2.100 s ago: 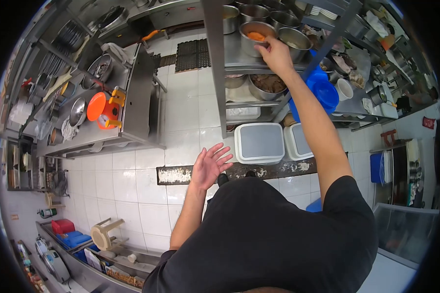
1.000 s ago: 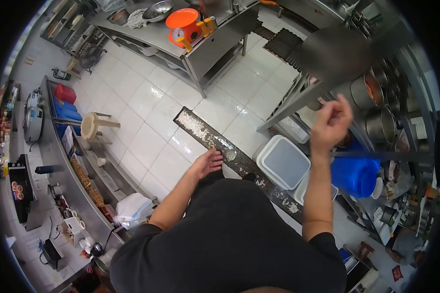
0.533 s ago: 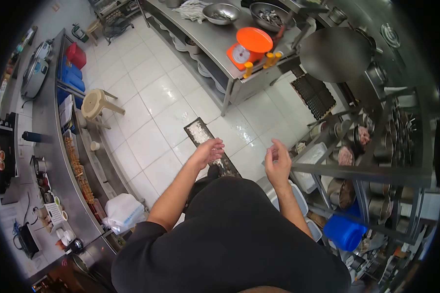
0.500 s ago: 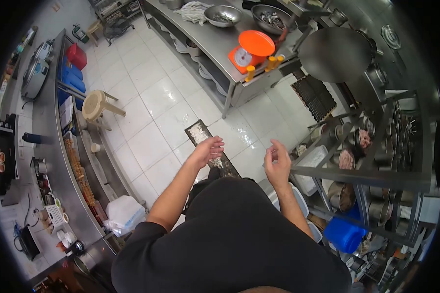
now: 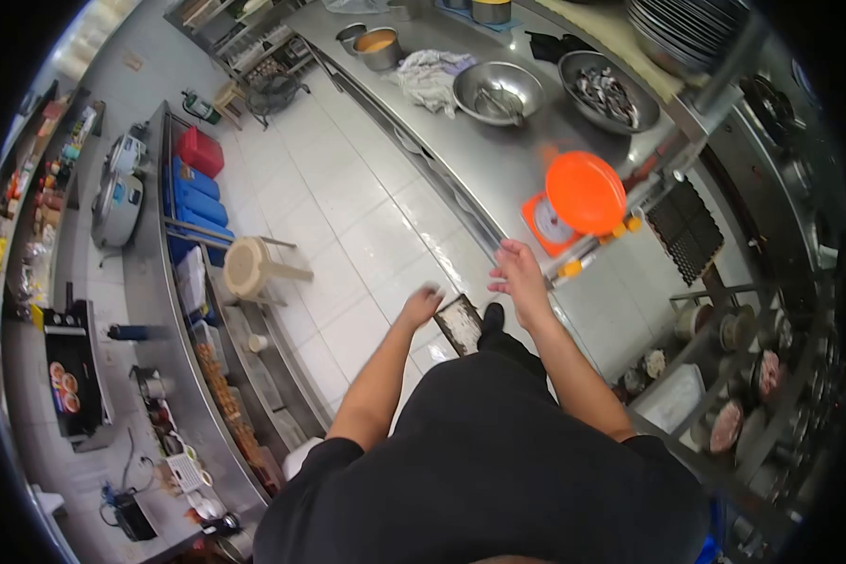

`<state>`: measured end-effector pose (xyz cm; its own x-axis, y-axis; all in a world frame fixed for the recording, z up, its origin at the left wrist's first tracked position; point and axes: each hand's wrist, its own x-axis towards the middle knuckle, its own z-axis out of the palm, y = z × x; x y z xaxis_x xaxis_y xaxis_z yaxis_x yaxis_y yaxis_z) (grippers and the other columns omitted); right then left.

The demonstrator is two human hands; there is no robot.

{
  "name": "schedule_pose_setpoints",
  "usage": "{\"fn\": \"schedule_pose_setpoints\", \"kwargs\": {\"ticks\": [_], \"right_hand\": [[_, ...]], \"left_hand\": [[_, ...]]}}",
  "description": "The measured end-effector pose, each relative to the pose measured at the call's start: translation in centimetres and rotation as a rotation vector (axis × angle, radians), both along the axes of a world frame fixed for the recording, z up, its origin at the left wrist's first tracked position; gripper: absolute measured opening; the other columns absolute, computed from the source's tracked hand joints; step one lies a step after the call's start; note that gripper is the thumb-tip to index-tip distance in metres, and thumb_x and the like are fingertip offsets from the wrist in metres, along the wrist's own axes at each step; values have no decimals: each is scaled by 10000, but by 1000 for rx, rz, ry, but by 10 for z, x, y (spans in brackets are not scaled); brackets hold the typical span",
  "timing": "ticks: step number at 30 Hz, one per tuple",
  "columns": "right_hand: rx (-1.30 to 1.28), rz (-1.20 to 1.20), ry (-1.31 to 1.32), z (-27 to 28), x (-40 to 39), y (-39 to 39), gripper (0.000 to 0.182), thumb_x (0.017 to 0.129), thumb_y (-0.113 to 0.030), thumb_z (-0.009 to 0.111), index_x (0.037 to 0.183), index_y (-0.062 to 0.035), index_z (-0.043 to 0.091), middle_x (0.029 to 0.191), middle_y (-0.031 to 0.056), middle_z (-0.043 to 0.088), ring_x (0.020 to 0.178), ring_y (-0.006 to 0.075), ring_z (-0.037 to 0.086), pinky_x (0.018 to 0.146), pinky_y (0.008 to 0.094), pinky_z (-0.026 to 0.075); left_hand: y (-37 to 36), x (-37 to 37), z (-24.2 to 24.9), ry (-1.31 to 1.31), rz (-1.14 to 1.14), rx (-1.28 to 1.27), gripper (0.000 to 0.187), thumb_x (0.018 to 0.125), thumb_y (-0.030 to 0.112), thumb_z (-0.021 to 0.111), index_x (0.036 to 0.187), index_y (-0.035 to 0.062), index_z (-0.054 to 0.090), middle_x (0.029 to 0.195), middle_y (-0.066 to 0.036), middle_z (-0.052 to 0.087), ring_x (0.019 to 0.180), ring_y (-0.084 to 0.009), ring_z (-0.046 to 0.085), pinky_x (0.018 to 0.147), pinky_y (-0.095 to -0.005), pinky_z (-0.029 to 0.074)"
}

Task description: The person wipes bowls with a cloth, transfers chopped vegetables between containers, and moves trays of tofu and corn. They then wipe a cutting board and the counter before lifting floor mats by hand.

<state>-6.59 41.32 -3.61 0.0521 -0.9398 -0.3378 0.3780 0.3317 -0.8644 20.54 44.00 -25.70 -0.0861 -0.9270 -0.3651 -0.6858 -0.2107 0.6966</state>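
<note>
My left hand [image 5: 423, 305] hangs over the tiled floor, its fingers curled and smeared by motion. My right hand [image 5: 519, 280] is raised with its fingers apart and nothing in them, close to the steel table's [image 5: 498, 155] edge. Just beyond it on that table is an orange scale [image 5: 547, 224] with a round orange pan [image 5: 586, 193]. Farther back stand a steel bowl [image 5: 484, 105] with a utensil inside and another bowl [image 5: 630, 122] holding dark, silvery pieces. A crumpled cloth [image 5: 430, 80] lies beside the first bowl.
A dirty mat [image 5: 459, 324] lies on the floor by my foot [image 5: 492, 318]. To the left are a beige stool [image 5: 249, 268], blue containers [image 5: 197, 202] and a long steel counter [image 5: 174, 376]. A rack with pots [image 5: 728, 331] stands at the right, near a black grid mat [image 5: 683, 230].
The view has shifted towards the steel table, which is now nearer. My right hand has moved forward to its edge, and a foot now shows beside the floor mat.
</note>
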Motion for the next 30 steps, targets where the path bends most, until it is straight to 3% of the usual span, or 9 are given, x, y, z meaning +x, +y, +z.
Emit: {"fn": "schedule_pose_setpoints", "kwargs": {"ticks": [3, 6, 10, 14, 17, 19, 21, 24, 30], "right_hand": [[131, -172, -238, -6, 37, -97, 736, 947, -334, 688, 1492, -41, 288, 1407, 167, 418, 1126, 281, 560, 835, 439, 558], [231, -324, -363, -21, 54, -223, 844, 930, -402, 693, 1555, -110, 207, 1500, 193, 299, 1254, 354, 508, 957, 531, 522], [332, -452, -376, -46, 68, -321, 929, 905, -455, 705, 1595, -160, 156, 1577, 208, 192, 1339, 403, 459, 1025, 591, 483], [282, -588, -295, -106, 69, -383, 600, 977, -288, 590, 1478, -39, 372, 1469, 216, 406, 1208, 388, 570, 973, 546, 550], [152, -622, -258, -121, 49, -393, 375, 952, -107, 498, 1297, 39, 517, 1250, 207, 594, 1096, 350, 637, 893, 491, 612], [146, -705, -129, -97, 59, -401, 326, 929, -69, 489, 1222, 55, 558, 1183, 203, 634, 1037, 331, 663, 853, 477, 631], [134, -721, 19, -52, 60, -399, 297, 920, -68, 493, 1171, 66, 579, 1147, 202, 654, 973, 323, 688, 827, 470, 638], [96, -603, 65, -19, 48, -429, 262, 914, -88, 520, 1103, 73, 603, 1055, 189, 685, 899, 313, 709, 769, 444, 641], [55, -464, 86, 35, 130, -542, 301, 918, -156, 562, 1067, 95, 633, 1000, 192, 702, 813, 301, 720, 708, 404, 642]], "left_hand": [[76, 130, -67, -455, -5, 638, 717, 924, 621, 537, 1168, -38, 682, 1157, -269, 698, 1132, -417, 654, 973, -490, 504], [157, 200, -14, -39, 758, 818, 565, 907, 510, 647, 1178, 13, 636, 1053, -173, 683, 874, -347, 669, 802, -510, 536], [232, 266, -6, 296, 1261, 904, 597, 932, 460, 643, 1299, 2, 531, 1161, -172, 619, 989, -296, 623, 829, -459, 528], [213, 266, 52, 173, 743, 738, 529, 937, 464, 642, 1202, 12, 575, 1005, -138, 647, 852, -276, 643, 774, -462, 552], [106, 287, 48, 300, 596, 730, 443, 938, 463, 644, 1089, 49, 600, 926, -106, 639, 797, -254, 644, 730, -461, 566], [28, 341, -52, 441, 1011, 944, 403, 942, 472, 639, 1050, 86, 596, 893, -75, 630, 782, -244, 641, 716, -437, 565], [-90, 377, -53, 384, 859, 647, 494, 952, 493, 599, 1208, 70, 612, 1082, -87, 639, 951, -238, 626, 754, -432, 548], [-303, 398, 4, 351, 511, 291, 586, 990, 483, 520, 1402, 67, 546, 1396, -125, 569, 1229, -264, 551, 1038, -430, 444], [-606, 269, 270, 643, -21, -69, 664, 1015, 471, 573, 1489, 28, 433, 1377, -115, 560, 1154, -218, 611, 962, -352, 502]]}}
